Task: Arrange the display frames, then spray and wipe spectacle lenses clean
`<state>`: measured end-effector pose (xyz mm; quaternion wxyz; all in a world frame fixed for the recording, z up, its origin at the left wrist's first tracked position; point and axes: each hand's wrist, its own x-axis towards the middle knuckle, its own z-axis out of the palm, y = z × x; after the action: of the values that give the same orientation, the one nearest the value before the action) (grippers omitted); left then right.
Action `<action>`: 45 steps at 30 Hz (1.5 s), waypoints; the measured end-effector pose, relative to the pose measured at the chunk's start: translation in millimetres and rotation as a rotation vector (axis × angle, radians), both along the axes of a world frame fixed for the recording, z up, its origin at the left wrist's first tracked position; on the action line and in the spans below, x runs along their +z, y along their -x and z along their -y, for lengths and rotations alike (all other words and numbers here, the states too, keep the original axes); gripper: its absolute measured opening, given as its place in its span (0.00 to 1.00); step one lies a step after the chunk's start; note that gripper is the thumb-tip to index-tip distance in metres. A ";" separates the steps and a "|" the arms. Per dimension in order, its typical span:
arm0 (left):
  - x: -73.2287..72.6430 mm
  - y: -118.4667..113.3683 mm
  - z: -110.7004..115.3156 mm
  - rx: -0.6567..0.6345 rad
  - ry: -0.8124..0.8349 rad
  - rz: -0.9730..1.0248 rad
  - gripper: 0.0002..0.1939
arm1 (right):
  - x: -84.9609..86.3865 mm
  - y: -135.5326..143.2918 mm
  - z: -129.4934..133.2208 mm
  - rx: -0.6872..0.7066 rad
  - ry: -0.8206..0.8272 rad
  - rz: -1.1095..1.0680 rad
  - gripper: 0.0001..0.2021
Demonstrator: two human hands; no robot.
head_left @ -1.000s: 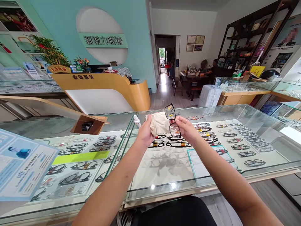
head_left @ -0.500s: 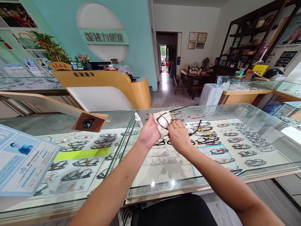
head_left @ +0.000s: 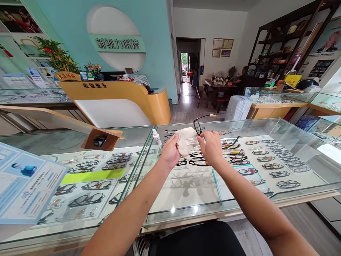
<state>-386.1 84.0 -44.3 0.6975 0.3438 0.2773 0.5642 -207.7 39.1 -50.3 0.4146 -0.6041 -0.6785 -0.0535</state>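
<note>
My left hand (head_left: 171,152) is closed on a cream-coloured cloth (head_left: 187,141), its thumb pressed on the cloth's left side. Just right of the cloth, my right hand (head_left: 211,146) pinches a pair of black-framed eyeglasses (head_left: 196,125). One rim of the glasses stands up above my fingers, and a temple arm with a small pale tag stretches to the right. The other arm of the glasses sticks out past the right side of my hand. Both hands are above the glass display case. A small white spray bottle (head_left: 156,137) stands on the glass left of my left hand.
Rows of eyeglasses (head_left: 272,166) lie inside the glass display case (head_left: 186,209). At left are a wooden stand (head_left: 102,138) and a blue-and-white printed sign (head_left: 26,181). Behind are a yellow counter (head_left: 157,106) and a clear-wrapped suitcase (head_left: 238,110). A person sits at a far table.
The glasses have come away from the cloth, moving up and right with my right hand. My left hand keeps the cloth, which is now more fully visible.
</note>
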 end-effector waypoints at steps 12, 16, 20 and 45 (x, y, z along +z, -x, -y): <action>80.0 30.1 14.5 0.459 -0.935 -0.706 0.23 | 81.4 -20.7 11.6 0.584 0.055 -0.836 0.25; 133.9 30.8 18.4 0.493 -1.136 -0.702 0.28 | 139.4 -20.8 32.5 0.666 0.058 -0.616 0.20; 150.9 32.5 26.8 0.447 -1.131 -0.667 0.34 | 166.6 -14.5 52.2 0.645 0.058 -0.433 0.17; 139.2 45.5 37.8 1.133 -1.239 -0.759 0.34 | 159.8 -6.5 65.9 0.213 -0.657 -0.049 0.25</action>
<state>-431.6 46.2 94.8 -0.1296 0.6309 0.2626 0.7185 -201.2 -26.9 109.6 0.6064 -0.3653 -0.6740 -0.2110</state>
